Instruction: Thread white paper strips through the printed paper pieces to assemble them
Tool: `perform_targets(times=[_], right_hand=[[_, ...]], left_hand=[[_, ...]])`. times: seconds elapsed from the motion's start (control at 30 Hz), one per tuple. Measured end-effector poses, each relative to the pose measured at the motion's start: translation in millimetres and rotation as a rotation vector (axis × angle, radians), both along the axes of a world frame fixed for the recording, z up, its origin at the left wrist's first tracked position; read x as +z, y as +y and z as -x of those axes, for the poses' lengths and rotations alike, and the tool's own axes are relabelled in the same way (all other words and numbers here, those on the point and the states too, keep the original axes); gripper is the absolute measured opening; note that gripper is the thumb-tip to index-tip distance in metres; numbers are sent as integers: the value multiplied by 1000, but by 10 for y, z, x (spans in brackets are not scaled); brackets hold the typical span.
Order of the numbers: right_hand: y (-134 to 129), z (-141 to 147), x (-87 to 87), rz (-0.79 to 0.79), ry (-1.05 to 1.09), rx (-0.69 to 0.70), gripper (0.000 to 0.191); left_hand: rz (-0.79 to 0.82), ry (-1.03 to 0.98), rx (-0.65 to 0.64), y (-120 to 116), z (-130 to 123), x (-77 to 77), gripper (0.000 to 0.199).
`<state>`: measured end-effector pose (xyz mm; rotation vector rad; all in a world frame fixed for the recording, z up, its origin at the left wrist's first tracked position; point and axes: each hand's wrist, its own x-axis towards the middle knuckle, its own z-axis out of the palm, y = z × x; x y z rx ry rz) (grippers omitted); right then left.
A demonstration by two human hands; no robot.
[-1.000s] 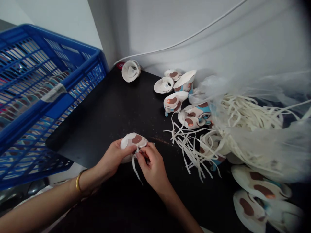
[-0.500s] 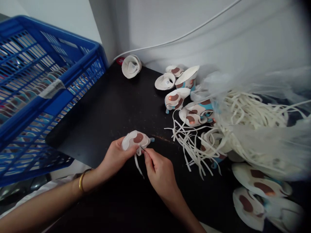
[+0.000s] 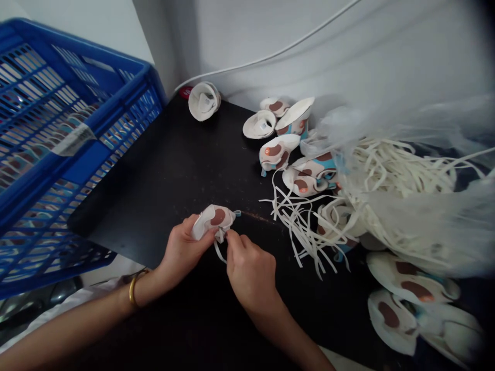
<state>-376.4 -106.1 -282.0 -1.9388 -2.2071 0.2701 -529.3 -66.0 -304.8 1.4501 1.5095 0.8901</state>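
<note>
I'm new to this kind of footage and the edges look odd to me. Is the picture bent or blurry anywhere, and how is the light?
Head view: wide-angle lens bends the blue plastic crate and wall cable; corners darken, top right most. The clear plastic bag of white strips looks soft and hazy. Light is dim and even, the black tabletop nearly featureless; both hands and the small white, brown-spotted piece stay fairly sharp.

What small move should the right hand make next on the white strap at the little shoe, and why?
Probably pull the white strap a little further through. The left hand grips the little shoe above the black table, the right hand pinches the strap at its edge, and a loose end hangs below.
</note>
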Motion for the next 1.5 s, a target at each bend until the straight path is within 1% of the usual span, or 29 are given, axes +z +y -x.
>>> perform_targets(times=[0.03, 0.1, 0.17, 0.23, 0.3, 0.37, 0.43, 0.47, 0.5, 0.57, 0.63, 0.67, 0.73, 0.8, 0.83, 0.87, 0.93, 1.0, 1.07, 1.17, 1.27, 1.37, 1.5], right_hand=[[10, 16, 17, 3, -62, 16, 23], [45, 43, 66, 39, -158, 57, 25], [100, 58, 120, 105, -205, 95, 26], [175, 52, 150, 174, -208, 107, 27], [261, 24, 136, 252, -145, 102, 25], [339, -10, 88, 329, -1, 91, 25], [389, -22, 31, 372, 149, 90, 28], [400, -10, 7, 372, 176, 82, 29], [403, 14, -10, 360, 159, 72, 29], [400, 90, -24, 324, 40, 46, 26], [406, 166, -11, 284, -70, 34, 27], [415, 188, 6, 270, -90, 38, 29], [434, 172, 63, 262, -66, 60, 28], [433, 68, 142, 268, -13, 73, 25], [422, -9, 180, 272, 25, 67, 23], [406, -94, 208, 268, 86, 48, 23], [373, -250, 210, 224, 299, -37, 20], [362, -339, 129, 180, 595, -123, 20], [377, -343, -13, 190, 838, -168, 21], [414, -267, -243, 284, 1053, -189, 20], [427, -204, -398, 315, 1167, -220, 16], [433, -166, -458, 283, 1143, -228, 18], [472, -111, -473, 173, 1017, -279, 20]], left_hand=[[-83, 103, -11, 15, 3, 8, 10], [-253, 261, -50, 52, 0, 30, 14], [-394, 341, -103, 89, -13, 46, 17], [-476, 391, -137, 115, -28, 42, 17], [-515, 435, -151, 130, -35, 17, 17], [-547, 469, -153, 140, -31, -22, 18], [-576, 494, -151, 149, -23, -63, 18], [-584, 505, -148, 152, -22, -81, 18], [-589, 514, -147, 151, -24, -96, 18], [-581, 520, -145, 140, -44, -113, 18], [-547, 506, -143, 122, -73, -110, 21], [-521, 490, -138, 118, -85, -102, 23], [-448, 448, -106, 139, -85, -70, 24], [-336, 365, -22, 207, -48, -22, 17], [-250, 280, 31, 254, -19, 5, 12], [-144, 153, 78, 304, 11, 33, 11], [107, -187, 122, 385, 56, 80, 25], [321, -497, 97, 409, 55, 97, 34], [445, -652, 60, 365, 6, 73, 33], [509, -736, 45, 238, -89, -10, 33], [524, -764, 44, 164, -130, -69, 34], [518, -735, 43, 162, -122, -70, 33], [462, -687, 36, 137, -111, -50, 34]])
